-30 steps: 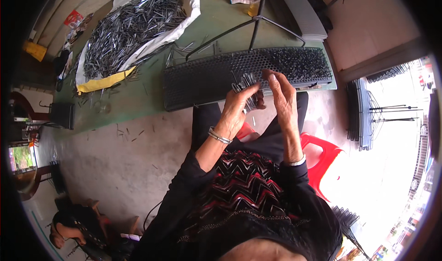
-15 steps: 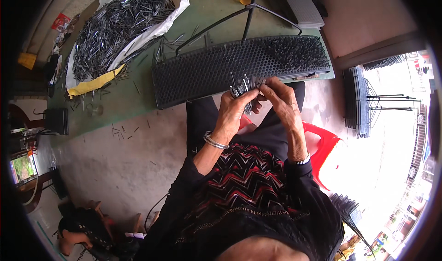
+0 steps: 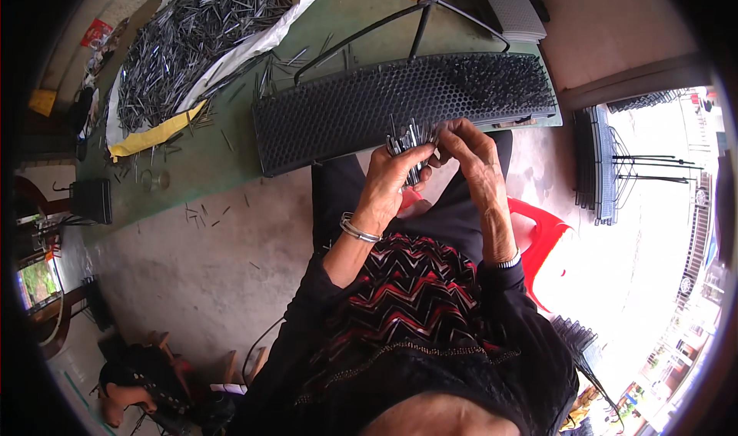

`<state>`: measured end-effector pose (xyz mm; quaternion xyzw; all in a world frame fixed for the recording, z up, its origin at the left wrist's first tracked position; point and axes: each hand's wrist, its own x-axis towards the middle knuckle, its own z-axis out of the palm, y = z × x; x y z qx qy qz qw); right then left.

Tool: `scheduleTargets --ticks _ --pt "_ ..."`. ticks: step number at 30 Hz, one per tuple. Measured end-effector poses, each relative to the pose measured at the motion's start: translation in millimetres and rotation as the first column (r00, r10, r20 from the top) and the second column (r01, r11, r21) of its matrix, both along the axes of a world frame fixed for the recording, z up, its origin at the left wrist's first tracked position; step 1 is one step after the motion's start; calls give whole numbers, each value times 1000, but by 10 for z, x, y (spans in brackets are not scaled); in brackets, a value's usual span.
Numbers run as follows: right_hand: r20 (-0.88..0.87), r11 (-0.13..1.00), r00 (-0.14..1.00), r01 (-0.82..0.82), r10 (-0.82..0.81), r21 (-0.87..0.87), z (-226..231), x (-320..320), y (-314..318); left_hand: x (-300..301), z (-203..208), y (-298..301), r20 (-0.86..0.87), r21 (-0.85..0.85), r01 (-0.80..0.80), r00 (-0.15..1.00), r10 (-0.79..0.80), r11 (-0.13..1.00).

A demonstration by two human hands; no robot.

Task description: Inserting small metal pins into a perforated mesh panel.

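Note:
My left hand (image 3: pixel 390 176) is closed round a bundle of thin dark metal-looking sticks (image 3: pixel 409 145), their ends poking up past the fingers. Close beside it, my right hand (image 3: pixel 470 150) pinches at the bundle's right side; a few slim sticks seem to be between its fingertips, too small to tell well. Just beyond both hands lies a long black perforated panel (image 3: pixel 338 107) with rows of holes, resting along the table's near edge. Many dark sticks (image 3: pixel 507 82) stand upright in the holes at its right end; the left and middle holes look unfilled.
A white sack (image 3: pixel 288 24) full of loose dark sticks lies open on the green table (image 3: pixel 192 190), at the far left. A black metal stand (image 3: pixel 423 32) rises behind the panel. Stacked grey panels (image 3: pixel 507 9) are at the back right. A red plastic chair (image 3: pixel 542 240) is under me.
Both hands stay together at the bundle, with only small finger movements. The view has shifted slightly; the panel and sack have not been moved.

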<state>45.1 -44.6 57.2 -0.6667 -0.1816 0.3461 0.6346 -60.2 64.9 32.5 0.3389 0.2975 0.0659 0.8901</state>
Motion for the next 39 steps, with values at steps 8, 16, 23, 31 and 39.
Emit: scheduleTargets --ticks 8,16,23,31,39 --pt "44 1000 999 26 -26 -10 -53 21 8 33 39 -11 -37 79 -25 999 28 997" --pt "5 999 999 34 -34 31 -79 14 24 23 18 12 -14 79 -27 1000 28 997" --pt "20 993 995 101 -103 52 -132 -33 73 8 41 57 -3 130 4 1000 -4 992" --pt "82 993 990 114 -116 25 -97 -20 91 -4 22 45 37 180 -32 999 25 983" --pt "29 998 998 63 -64 26 -101 46 46 -43 33 80 13 179 21 1000 -24 984"
